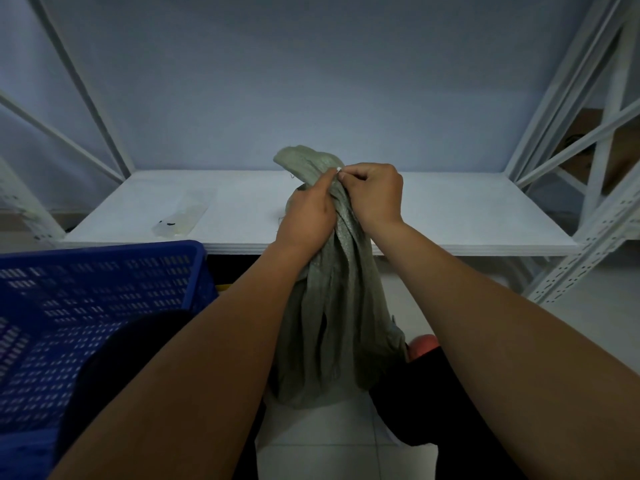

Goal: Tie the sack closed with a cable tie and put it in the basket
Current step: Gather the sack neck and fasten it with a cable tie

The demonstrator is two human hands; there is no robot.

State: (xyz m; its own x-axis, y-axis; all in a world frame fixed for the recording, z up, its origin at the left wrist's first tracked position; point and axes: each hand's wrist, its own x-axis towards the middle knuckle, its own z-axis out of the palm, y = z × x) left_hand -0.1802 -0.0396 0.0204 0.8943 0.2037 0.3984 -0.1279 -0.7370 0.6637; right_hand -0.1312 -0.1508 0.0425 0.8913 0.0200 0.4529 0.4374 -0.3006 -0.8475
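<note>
Closely paired, the left hand [306, 216] grips the sack [332, 306] at its neck, the right hand [375, 199] pinching the cable tie [338, 170] there.

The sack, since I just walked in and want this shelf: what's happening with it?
A person is working with both hands at the gathered neck of the grey-green sack. The left hand grips the bunched neck, while the right hand pinches a small white piece there, apparently the cable tie. Whether it is pulled tight cannot be told. The sack hangs to the floor before the white shelf, not yet in the blue basket at the left.
</note>
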